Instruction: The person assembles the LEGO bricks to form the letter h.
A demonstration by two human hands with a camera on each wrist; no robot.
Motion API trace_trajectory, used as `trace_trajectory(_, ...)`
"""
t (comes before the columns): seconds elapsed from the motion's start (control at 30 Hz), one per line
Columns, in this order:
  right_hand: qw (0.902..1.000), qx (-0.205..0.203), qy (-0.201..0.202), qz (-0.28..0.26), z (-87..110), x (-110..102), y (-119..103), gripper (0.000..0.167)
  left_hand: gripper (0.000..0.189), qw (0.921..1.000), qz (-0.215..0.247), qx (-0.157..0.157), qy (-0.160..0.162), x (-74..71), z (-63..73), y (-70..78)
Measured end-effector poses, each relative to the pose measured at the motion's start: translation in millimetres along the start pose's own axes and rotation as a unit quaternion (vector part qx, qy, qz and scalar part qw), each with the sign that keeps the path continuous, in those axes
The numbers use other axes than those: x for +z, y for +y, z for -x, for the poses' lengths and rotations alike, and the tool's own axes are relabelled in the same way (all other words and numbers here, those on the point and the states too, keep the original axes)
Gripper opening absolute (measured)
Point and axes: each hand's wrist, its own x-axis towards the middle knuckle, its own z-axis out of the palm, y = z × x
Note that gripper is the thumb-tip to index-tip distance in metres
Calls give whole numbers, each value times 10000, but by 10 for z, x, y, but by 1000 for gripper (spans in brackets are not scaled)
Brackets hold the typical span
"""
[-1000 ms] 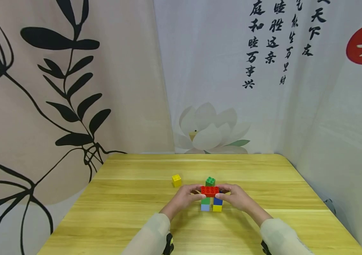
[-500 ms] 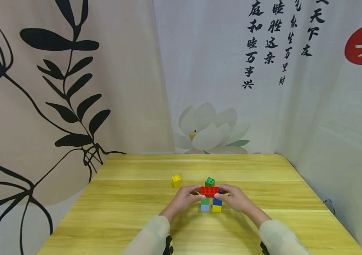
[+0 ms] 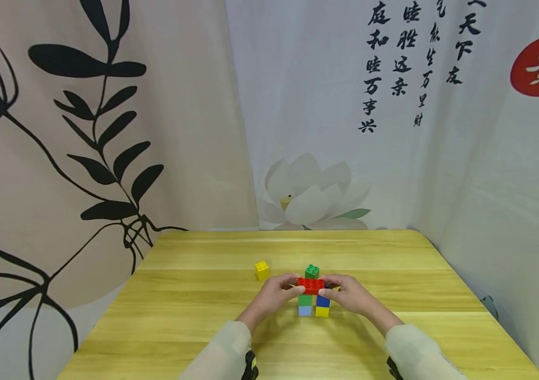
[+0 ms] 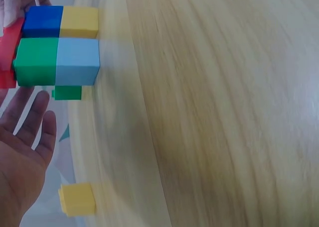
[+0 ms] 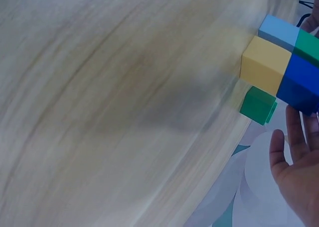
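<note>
My left hand (image 3: 276,295) and right hand (image 3: 352,296) pinch opposite ends of a red toy building brick (image 3: 311,286), thumbs in front. The brick lies across the tops of two short columns. On the left, a green brick (image 4: 37,61) sits over a light blue one (image 4: 78,61). The right column has a blue brick (image 5: 300,83) above a yellow one (image 5: 265,65). In the left wrist view, green studs show at the red brick's underside. Several fingers of each hand are behind the red brick in the head view.
Behind the columns stands a separate green brick (image 3: 312,271). Another yellow brick (image 3: 262,271) lies farther left on the wooden table (image 3: 179,316). Printed curtains (image 3: 202,132) hang right behind the table's far edge.
</note>
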Motion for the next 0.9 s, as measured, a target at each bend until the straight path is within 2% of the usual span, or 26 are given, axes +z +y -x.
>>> trace_trajectory(0.37,10000,-46,82,32,36,7,-2,42,26,9998,-1,181,97,34,4,39)
trace_trajectory(0.6,9996,-25,167,-208,47,44,32,45,35,9997,-172,146,30,18,6,9)
trace_trajectory(0.9,9995,70,152,-252,64,59,45,49,39,9993,-364,-6,-88,2,0,20)
